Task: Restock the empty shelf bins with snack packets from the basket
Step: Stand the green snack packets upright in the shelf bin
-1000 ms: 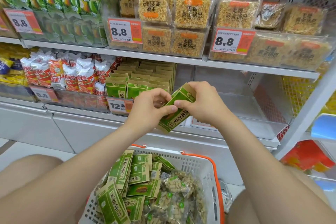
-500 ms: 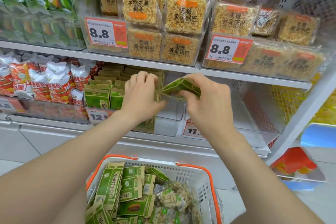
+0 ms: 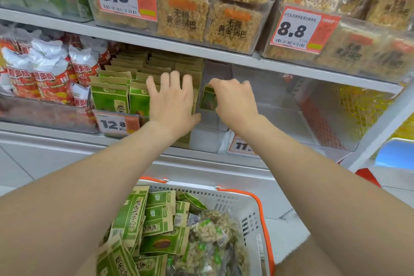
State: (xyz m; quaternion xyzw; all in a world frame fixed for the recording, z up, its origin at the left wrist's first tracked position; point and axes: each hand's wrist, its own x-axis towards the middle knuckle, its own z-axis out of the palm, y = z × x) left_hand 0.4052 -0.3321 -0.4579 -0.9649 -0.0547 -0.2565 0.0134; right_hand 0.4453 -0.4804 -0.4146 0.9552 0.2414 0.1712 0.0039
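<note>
Left hand (image 3: 171, 98) and right hand (image 3: 235, 101) reach side by side into the middle shelf level. The left hand lies flat, its fingers (image 3: 174, 79) straight and slightly spread, with the palm pressed against the row of green packets (image 3: 112, 96) that stands upright in the clear bin (image 3: 201, 139). The right hand is curled, its fingertips pinching the top edge of a single green packet (image 3: 208, 99). That packet stands upright just to the right of the left hand's thumb side, between the two hands, at the right end of the row; blur hides its print. To the right of the right hand sits the empty bin (image 3: 280, 116), transparent and bare inside. Below the left wrist a price tag (image 3: 114, 123) reading 12.8 hangs on the bin front. Left of the left hand stand red-and-white bags (image 3: 44, 74). Above both hands, on the next shelf board (image 3: 224, 56), are rice-crust packs (image 3: 233, 27) in clear bins. Below the forearms, nearest the camera, the basket (image 3: 251, 208), white with an orange rim, holds loose green packets (image 3: 134, 215) and clear bags of nuts (image 3: 210, 228).
</note>
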